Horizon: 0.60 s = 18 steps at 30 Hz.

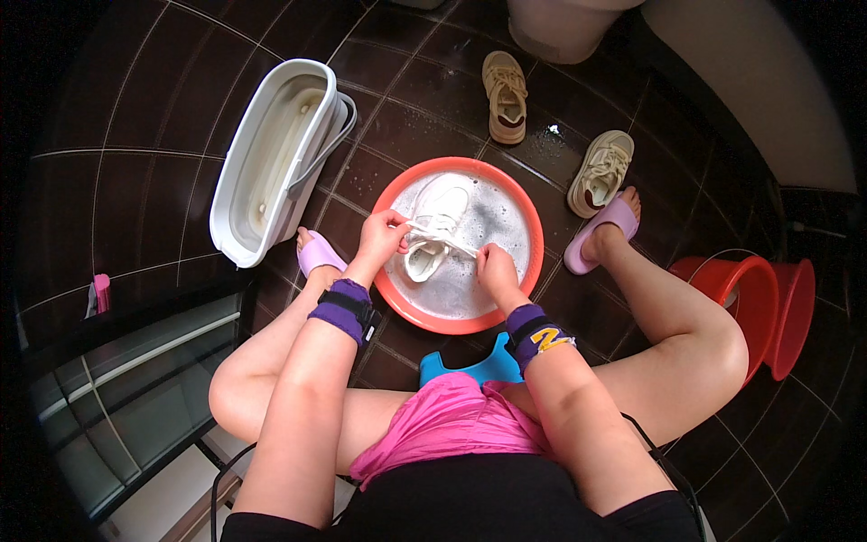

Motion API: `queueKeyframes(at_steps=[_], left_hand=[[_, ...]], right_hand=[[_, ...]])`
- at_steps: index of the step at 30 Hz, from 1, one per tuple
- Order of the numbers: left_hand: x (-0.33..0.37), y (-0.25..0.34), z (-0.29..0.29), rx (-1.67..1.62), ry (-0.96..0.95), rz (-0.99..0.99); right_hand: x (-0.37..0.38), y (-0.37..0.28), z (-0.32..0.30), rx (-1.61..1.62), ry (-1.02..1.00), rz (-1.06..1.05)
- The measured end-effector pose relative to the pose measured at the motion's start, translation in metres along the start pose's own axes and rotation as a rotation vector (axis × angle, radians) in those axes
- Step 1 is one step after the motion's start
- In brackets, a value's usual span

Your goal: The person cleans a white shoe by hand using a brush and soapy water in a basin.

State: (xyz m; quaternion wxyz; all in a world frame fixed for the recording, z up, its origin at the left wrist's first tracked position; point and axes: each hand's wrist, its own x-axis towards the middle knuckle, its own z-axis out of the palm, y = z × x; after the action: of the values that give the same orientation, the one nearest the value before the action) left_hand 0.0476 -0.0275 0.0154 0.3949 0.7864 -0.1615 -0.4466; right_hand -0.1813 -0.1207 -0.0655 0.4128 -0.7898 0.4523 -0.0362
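Observation:
A white sneaker (441, 204) sits in a round red basin (534, 237) of cloudy, sudsy water, its toe pointing away from me. White shoelaces (442, 237) stretch across the shoe's opening between my two hands. My left hand (383, 237), over the basin's left side, pinches one end of the laces. On the right, my right hand (498, 275) is closed around the other end, above the water near the basin's rim. Purple wristbands circle both my wrists.
Two cream sneakers, one (505, 98) beyond the basin and one (601, 172) by my right foot, rest on dark wet tiles. A long white bucket (237, 181) stands at left, red basins (763, 307) at right. A blue stool (483, 366) is under me.

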Motion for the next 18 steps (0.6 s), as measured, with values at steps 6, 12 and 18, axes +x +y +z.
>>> queueKeyframes(at_steps=[6,12,18], left_hand=[[-0.008,-0.003,0.002,-0.338,0.03,-0.004],[-0.008,-0.006,0.006,-0.738,-0.126,0.057],[-0.003,-0.026,0.009,-1.032,-0.057,-0.097]], right_hand=[[0.003,-0.023,-0.011,0.475,-0.186,0.345],[0.025,-0.057,-0.004,1.567,-0.2,0.752],[0.042,-0.064,0.015,2.011,-0.285,0.884]])
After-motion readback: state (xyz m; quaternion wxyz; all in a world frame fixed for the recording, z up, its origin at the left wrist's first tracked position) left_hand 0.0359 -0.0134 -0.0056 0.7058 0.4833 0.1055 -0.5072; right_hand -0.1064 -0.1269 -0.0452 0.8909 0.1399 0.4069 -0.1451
